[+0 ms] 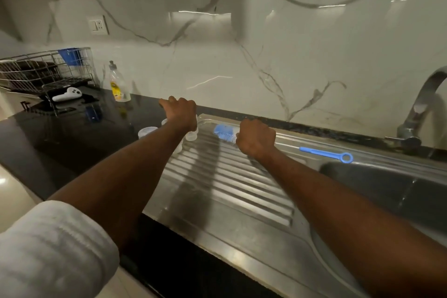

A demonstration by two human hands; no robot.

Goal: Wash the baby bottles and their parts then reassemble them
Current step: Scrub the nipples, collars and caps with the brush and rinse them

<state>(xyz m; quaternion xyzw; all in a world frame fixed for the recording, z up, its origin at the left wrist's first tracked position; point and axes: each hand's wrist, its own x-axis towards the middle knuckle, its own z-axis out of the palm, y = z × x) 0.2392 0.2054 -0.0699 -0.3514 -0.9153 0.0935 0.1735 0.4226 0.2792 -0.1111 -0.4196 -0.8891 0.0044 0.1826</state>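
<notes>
Both arms reach to the middle of the frame, where the drainboard [225,176] meets the black counter [72,133]. The left hand [181,113] is curled, knuckles up, over a cluster of clear bottle parts [191,136] at the drainboard's upper left corner; whether it grips one cannot be told, since the hand hides what lies beneath. A clear cap [147,132] stands just left of that forearm on the counter. The right hand [256,139] is also curled, set over the wire shaft of the bottle brush [225,132], whose blue bristles show just left of the hand and whose blue handle [325,153] trails right toward the basin [387,184]. Its fingers are hidden, so a grip is likely but not certain.

This looks like the start of washing: gathering a part and the brush. No water runs from the tap [420,109] at right. The soap bottle [118,84] stands left of centre against the wall.

Next, the part and brush need carrying right to the basin, with soap and water to follow.
</notes>
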